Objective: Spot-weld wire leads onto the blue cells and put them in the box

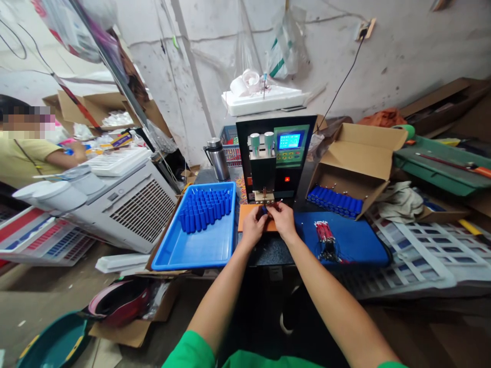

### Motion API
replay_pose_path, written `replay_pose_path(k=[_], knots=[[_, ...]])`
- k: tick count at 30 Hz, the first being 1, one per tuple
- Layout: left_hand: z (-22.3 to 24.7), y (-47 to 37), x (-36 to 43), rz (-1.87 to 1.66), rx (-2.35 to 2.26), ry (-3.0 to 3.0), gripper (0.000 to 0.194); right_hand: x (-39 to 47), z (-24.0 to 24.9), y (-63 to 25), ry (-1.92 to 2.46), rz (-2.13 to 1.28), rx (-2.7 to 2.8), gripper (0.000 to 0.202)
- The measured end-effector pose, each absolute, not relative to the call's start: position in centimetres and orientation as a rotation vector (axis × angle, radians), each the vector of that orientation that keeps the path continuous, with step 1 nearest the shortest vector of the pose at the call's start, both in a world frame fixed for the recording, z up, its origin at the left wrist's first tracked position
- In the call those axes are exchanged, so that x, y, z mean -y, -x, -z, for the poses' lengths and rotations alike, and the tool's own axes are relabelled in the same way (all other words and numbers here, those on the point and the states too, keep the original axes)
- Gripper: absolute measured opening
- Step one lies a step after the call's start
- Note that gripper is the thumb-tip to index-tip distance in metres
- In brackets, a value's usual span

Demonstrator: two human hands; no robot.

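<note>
Under the electrodes of a spot welder [264, 174], my left hand [253, 226] is closed around a small blue cylindrical battery cell [264, 209], mostly covered by fingers. My right hand [283, 221] pinches close beside it at the electrode tips; a small pale end, perhaps of a wire lead, shows above its fingers, but the grip itself is hidden. Both hands are over an orange board [245, 217]. To the left, a blue tray [195, 254] holds many upright blue cells [203, 212]. On a blue mat [360, 240] at right lies a bundle of red and black wire leads [325, 239].
An open cardboard box [355, 158] with blue cells carrying leads [333, 200] stands behind the mat. A steel thermos [218, 159] is left of the welder. White plastic crates [414, 255] sit at right. A person in yellow [26, 158] works at far left beside an air cooler [134, 204].
</note>
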State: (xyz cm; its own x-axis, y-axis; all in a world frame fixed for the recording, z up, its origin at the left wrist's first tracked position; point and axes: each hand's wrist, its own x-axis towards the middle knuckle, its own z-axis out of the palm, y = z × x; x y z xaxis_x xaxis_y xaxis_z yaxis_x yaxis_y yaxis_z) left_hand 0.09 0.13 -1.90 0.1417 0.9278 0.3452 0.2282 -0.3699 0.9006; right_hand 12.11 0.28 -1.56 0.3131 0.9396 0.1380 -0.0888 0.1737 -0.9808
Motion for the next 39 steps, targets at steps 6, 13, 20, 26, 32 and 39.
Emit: replay_pose_path(k=[6, 13, 20, 26, 32, 39], knots=[[2.01, -0.17, 0.02, -1.252, -1.149, -1.722, 0.031, -0.24, 1.71, -12.1, 1.149, -0.92, 0.95, 0.031], [2.25, -0.01, 0.01, -1.265, -1.155, -1.71, 0.034, -0.35, 1.61, -11.96, 1.154, -0.927, 0.94, 0.031], [2.79, 0.16, -0.19, -1.285, -1.127, -1.688, 0.033, -0.28, 1.29, -11.82, 1.134, -0.936, 0.941, 0.031], [2.48, 0.08, -0.09, -1.258, -1.166, -1.703, 0.036, -0.25, 1.33, -11.99, 1.152, -0.922, 0.957, 0.033], [2.07, -0.04, 0.11, -1.258, -1.165, -1.715, 0.035, -0.18, 1.39, -11.99, 1.141, -0.926, 0.956, 0.032], [1.81, -0.25, 0.51, -1.258, -1.182, -1.719, 0.03, -0.02, 1.5, -12.09, 1.171, -0.916, 0.97, 0.033]])
